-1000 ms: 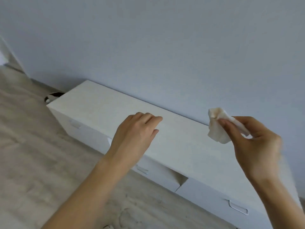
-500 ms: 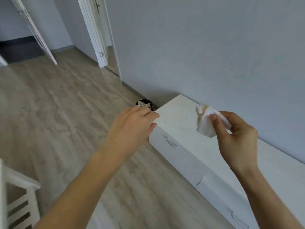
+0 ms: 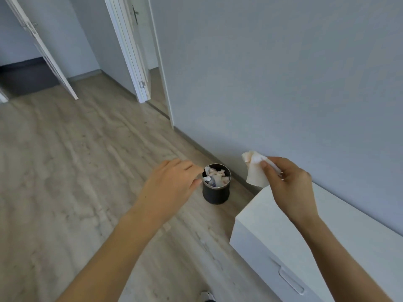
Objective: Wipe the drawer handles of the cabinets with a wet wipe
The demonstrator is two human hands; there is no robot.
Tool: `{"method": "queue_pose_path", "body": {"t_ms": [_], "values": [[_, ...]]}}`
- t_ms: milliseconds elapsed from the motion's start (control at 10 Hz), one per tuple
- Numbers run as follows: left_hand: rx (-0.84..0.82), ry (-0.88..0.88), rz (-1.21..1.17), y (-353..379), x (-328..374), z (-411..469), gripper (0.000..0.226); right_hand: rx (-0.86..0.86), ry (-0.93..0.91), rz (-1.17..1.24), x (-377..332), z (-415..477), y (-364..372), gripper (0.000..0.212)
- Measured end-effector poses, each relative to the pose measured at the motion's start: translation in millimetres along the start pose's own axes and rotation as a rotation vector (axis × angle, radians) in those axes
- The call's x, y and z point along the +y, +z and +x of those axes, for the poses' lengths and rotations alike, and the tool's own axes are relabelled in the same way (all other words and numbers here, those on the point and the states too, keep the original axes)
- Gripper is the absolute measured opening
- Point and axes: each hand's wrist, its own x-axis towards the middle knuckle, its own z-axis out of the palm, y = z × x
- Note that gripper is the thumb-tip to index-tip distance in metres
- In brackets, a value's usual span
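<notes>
The right grip (image 3: 290,184) pinches a crumpled wet wipe (image 3: 256,171) between thumb and forefinger, with the other fingers curled in beneath. The wipe sticks out above and to the left of that grip. It is off-white with a faint tan stain near its upper corner, and it hangs in the air touching nothing else.

Below the right grip, and stretching away to its right, stands a white cabinet (image 3: 340,232), its near left corner under the wrist. On the cabinet's front, low and to the right of the right grip, one drawer handle (image 3: 291,281) shows as a slim pale bar lying close to the drawer face. The wipe is well apart from this handle.

The left grip (image 3: 172,184) hovers released, palm down, fingers loosely extended and holding nothing. Just right of its fingertips, between the two grips, a small dark round waste bin (image 3: 216,194) stands on the floor (image 3: 65,171) near the foot of the wall (image 3: 283,73). The fingertips overlap the bin's rim in this view, but whether they touch it cannot be told. Crumpled white wipes fill the bin to the rim.

The floor under the left grip is pale wood-look planking. The grey wall rises behind the right grip. Far above the left grip an open white door (image 3: 133,51) stands in its frame, and a second white door (image 3: 43,51) stands farther left.
</notes>
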Motion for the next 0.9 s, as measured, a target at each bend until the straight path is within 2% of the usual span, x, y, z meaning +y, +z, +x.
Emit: {"method": "queue_pose_path", "body": {"t_ms": [200, 400, 500, 600, 700, 800, 900], "values": [[-0.002, 0.011, -0.031, 60.1, -134.7, 82.7, 0.035, -0.084, 0.144, -0.087, 0.9, 131.3, 103.6, 0.014], [-0.181, 0.164, -0.037, 171.2, -251.9, 161.7, 0.020, -0.098, 0.362, -0.183, 70.6, 235.4, 212.0, 0.012], [-0.220, 0.229, -0.071, 214.9, -293.2, 207.3, 0.021, -0.150, 0.494, -0.216, 115.4, 279.2, 262.4, 0.016], [-0.274, 0.263, -0.074, 252.0, -322.5, 250.1, 0.030, -0.237, 0.574, -0.249, 158.5, 316.7, 303.1, 0.023], [-0.306, 0.306, -0.090, 288.5, -347.0, 284.2, 0.026, -0.363, 0.644, -0.290, 195.3, 350.0, 333.1, 0.035], [-0.312, 0.353, -0.110, 314.5, -364.8, 307.9, 0.023, -0.437, 0.697, -0.391, 217.5, 372.0, 342.0, 0.044], [-0.353, 0.371, -0.145, 325.0, -374.9, 322.5, 0.023, -0.423, 0.752, -0.418, 218.6, 363.2, 335.8, 0.040]]}}
